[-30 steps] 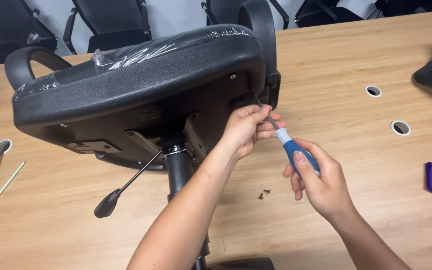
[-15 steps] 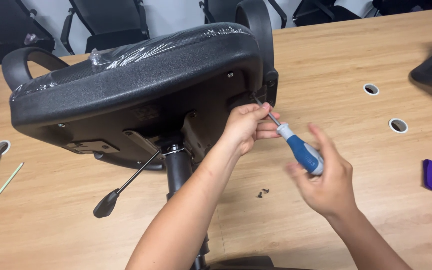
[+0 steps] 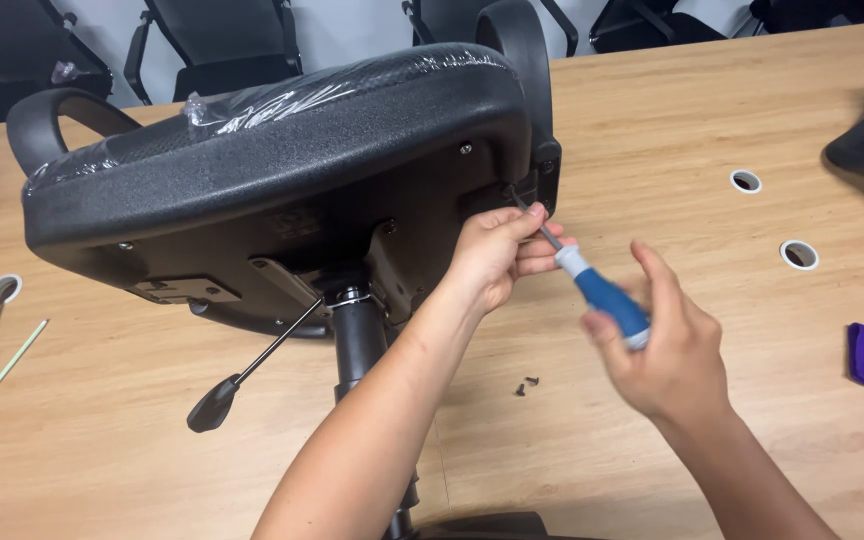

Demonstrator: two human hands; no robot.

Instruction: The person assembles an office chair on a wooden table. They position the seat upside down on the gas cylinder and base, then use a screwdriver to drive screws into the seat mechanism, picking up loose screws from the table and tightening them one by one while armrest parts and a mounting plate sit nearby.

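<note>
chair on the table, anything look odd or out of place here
Yes: the office chair lies tipped on its side on the wooden table, seat still in plastic wrap. Two small dark screws lie loose on the tabletop, below the left hand.

Your right hand (image 3: 667, 350) grips the blue-handled screwdriver (image 3: 592, 295). Your left hand (image 3: 497, 255) pinches its shaft under the black plastic-wrapped chair seat (image 3: 282, 160).
</note>
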